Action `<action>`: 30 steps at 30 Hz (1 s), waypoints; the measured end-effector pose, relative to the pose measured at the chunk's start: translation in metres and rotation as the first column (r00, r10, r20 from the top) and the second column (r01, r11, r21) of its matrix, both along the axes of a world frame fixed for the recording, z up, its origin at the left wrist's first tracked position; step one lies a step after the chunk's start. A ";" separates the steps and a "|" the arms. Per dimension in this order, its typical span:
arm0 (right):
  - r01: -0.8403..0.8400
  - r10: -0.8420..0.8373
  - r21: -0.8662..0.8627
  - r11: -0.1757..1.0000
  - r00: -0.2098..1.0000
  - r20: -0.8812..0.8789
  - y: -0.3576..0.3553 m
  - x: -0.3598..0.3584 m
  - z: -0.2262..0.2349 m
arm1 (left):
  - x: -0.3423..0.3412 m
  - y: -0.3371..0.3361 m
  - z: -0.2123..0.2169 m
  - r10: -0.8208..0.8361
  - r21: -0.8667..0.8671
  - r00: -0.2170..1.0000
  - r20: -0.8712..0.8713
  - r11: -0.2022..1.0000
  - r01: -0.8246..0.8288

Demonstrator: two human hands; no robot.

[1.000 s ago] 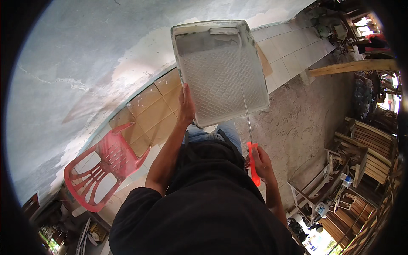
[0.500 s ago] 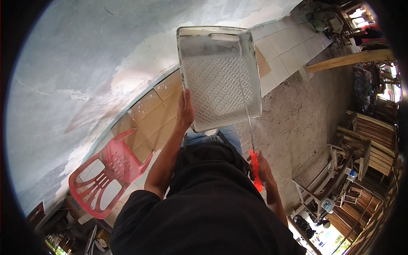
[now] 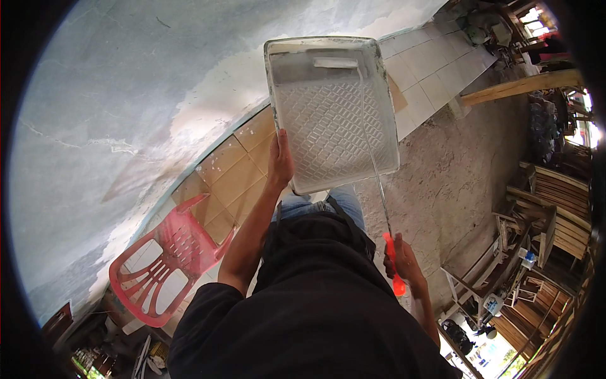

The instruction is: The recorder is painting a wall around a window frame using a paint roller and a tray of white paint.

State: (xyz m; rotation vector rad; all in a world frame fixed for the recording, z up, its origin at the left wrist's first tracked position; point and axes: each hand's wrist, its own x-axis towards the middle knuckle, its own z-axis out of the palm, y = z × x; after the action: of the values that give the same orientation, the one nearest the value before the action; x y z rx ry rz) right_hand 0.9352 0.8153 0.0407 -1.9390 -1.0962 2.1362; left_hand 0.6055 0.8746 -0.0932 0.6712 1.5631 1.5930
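My left hand (image 3: 281, 161) grips the lower left edge of a paint tray (image 3: 334, 126), its thumb along the side and the other fingers hidden beneath. Whitish paint coats the tray's raised diamond pattern. At the far end, a small white paint roller (image 3: 335, 62) lies in the tray's well. Its long thin metal rod runs back over the right side of the tray to a bright orange-red handle (image 3: 395, 281). My right hand (image 3: 405, 258) is closed around that handle, to the right of my waist.
On the left rises a grey-blue wall (image 3: 113, 107) with pale patches. A red plastic chair (image 3: 167, 262) stands near it on tan tiles (image 3: 230, 161). To the right are rough concrete floor (image 3: 454, 170), a wooden beam (image 3: 524, 85) and stacked wooden furniture (image 3: 558, 211).
The roller has shifted slightly towards me within the well, and my right hand with the handle has moved back and to the right. The tray has tilted slightly, still in my left hand.
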 end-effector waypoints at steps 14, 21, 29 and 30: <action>-0.048 0.049 -0.013 0.999 0.996 0.071 0.012 -0.010 0.034 | -0.006 0.001 -0.013 -0.008 -0.033 1.000 -0.019 0.999 0.007; -0.208 0.196 0.126 0.970 0.975 0.100 0.006 -0.023 0.036 | -0.003 0.004 0.007 0.030 -0.011 0.985 0.173 1.000 -0.028; -0.265 0.245 0.202 0.943 0.962 0.119 0.013 -0.041 0.022 | 0.012 0.007 -0.004 0.014 -0.057 1.000 -0.013 0.998 -0.015; -0.311 0.278 0.265 0.913 0.948 0.155 0.011 -0.038 0.018 | 0.014 0.009 -0.008 0.038 -0.013 0.996 0.077 0.999 -0.037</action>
State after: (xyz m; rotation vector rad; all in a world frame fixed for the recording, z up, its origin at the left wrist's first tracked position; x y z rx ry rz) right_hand 0.8974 0.8261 0.0587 -1.8783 -1.7124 1.8698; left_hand 0.6197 0.8840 -0.1011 0.5706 1.5357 1.6173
